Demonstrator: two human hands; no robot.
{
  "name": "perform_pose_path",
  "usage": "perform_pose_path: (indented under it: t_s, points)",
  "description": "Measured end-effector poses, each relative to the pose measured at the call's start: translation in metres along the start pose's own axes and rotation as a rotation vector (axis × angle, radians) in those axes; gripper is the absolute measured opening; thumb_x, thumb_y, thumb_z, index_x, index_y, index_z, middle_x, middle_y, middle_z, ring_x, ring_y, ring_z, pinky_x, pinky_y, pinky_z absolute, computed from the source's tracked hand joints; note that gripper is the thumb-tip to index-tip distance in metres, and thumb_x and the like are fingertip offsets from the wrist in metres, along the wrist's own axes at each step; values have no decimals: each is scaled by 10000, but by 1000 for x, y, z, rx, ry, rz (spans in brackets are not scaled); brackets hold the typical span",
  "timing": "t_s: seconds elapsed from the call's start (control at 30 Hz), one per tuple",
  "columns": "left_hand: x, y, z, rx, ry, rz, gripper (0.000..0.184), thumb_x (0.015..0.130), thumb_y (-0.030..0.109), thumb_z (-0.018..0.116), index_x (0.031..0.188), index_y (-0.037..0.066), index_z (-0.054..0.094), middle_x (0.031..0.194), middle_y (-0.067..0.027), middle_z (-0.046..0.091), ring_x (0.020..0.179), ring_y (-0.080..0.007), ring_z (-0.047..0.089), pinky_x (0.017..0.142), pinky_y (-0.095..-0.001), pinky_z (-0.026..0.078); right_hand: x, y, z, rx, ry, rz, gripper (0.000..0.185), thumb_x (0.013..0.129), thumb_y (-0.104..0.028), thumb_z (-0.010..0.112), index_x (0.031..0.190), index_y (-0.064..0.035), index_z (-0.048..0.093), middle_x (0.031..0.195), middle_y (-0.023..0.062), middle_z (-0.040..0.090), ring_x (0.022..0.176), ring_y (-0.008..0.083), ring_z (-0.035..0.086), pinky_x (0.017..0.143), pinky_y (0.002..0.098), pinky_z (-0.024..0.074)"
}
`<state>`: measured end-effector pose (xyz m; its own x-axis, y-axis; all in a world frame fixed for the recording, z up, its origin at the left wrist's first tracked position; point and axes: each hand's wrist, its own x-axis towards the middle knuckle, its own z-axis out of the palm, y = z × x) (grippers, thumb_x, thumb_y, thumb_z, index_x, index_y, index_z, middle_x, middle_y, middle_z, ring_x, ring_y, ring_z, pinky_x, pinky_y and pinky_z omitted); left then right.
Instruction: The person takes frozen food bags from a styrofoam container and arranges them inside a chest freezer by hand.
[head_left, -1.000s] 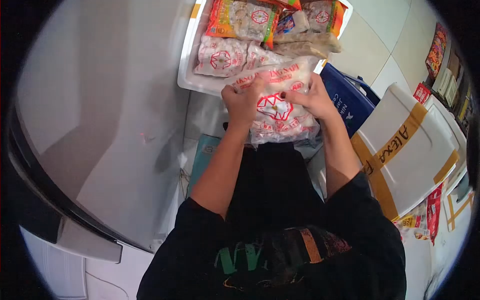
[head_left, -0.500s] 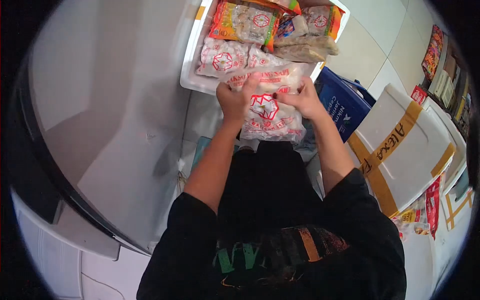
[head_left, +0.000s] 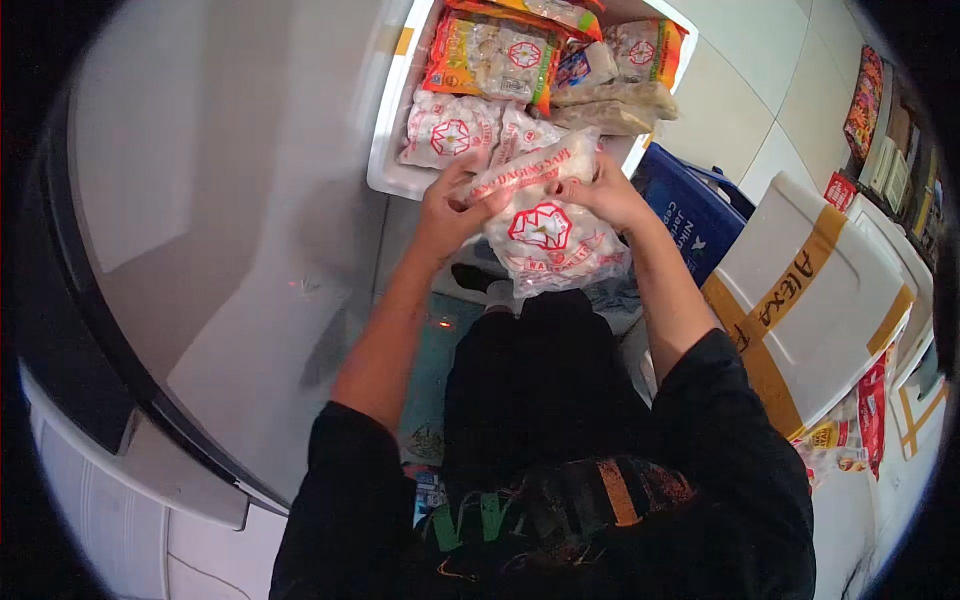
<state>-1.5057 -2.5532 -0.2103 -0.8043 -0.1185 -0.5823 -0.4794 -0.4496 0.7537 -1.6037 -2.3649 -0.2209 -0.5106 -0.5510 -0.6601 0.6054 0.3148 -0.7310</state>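
Observation:
A clear plastic bag of pale meatballs with red print [head_left: 560, 235] hangs tilted in front of my body, its upper part between my hands. My left hand [head_left: 450, 212] grips the bag's upper left edge. On the upper right side, my right hand [head_left: 605, 195] pinches it, thumb across the front. Just beyond the bag is a white foam box [head_left: 390, 120]. Inside lie a similar white bag [head_left: 452, 130], an orange-edged pack [head_left: 495, 55], another orange pack [head_left: 648, 48] and long brownish packs [head_left: 615, 108].
A blue bag [head_left: 680, 205] stands right of the box. Beside it leans a white foam lid [head_left: 815, 290] with brown tape and writing. Red and clear packs [head_left: 850, 430] lie behind the lid. A large grey appliance surface [head_left: 240, 200] fills the left side.
The bag has tilted, its left side lower, and my left hand has moved slightly down and left along its edge. The foam box sits a little lower in view.

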Motion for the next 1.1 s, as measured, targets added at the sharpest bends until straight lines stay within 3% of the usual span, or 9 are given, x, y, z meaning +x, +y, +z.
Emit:
perform_pose_path:
  t_s: [0.13,0.2,0.4,0.5,0.63,0.73,0.9,0.97,1.1]
  points:
    - [4,-2,-13,200,-216,-78,396,741,89,617,1097,-2,472,984,-74,532,850,-114,518,747,-247,437,-1,2,1,-143,-30,-52,399,582,-218,775,871,-22,580,816,40,598,735,105,537,673,249,431]
    - [6,-14,-10,227,-129,83,367,702,87,657,1039,38,519,904,-52,563,753,-87,538,633,-221,455,0,12,9,-174,55,-80,408,575,-217,779,870,-19,578,814,42,598,732,106,538,670,250,433]
    - [1,-21,0,580,26,92,348,690,80,625,1025,69,530,803,-101,597,690,-127,574,630,-245,453,-7,22,21,-128,172,-153,442,547,-222,794,860,-5,569,794,53,597,722,107,540,654,252,440]
    - [6,-38,1,523,82,251,312,694,96,616,991,53,532,763,-122,594,657,-160,579,611,-265,452,-6,29,19,-156,183,-105,432,550,-222,792,847,1,572,787,56,600,720,111,546,656,253,441]
    - [12,-46,-4,563,85,188,270,699,118,624,946,48,540,752,-110,596,674,-148,579,615,-271,454,-1,37,17,-185,225,-76,421,557,-223,787,835,12,577,782,71,607,708,119,555,644,253,443]
    - [14,-41,-7,489,28,110,294,703,128,642,959,50,522,808,-89,598,718,-136,577,636,-269,459,3,36,16,-166,215,-59,407,566,-218,782,836,12,583,776,75,609,703,126,561,636,258,446]
    - [2,-30,-9,-258,1,-73,442,707,80,652,1100,56,452,962,-83,558,809,-142,563,703,-258,471,3,12,20,97,119,73,418,599,-214,759,897,12,571,822,83,602,743,144,566,660,274,455]
    - [-4,-37,-9,-105,5,-93,436,721,85,641,1107,25,448,972,-96,552,842,-140,556,732,-257,467,3,12,24,437,167,112,460,627,-226,735,961,20,536,892,101,585,797,161,562,691,285,459]
    - [-6,-30,5,-322,64,-251,417,734,126,636,1080,-17,451,976,-103,549,839,-139,556,727,-260,466,6,14,27,411,229,222,478,656,-228,710,994,42,508,919,115,575,809,168,561,702,285,461]
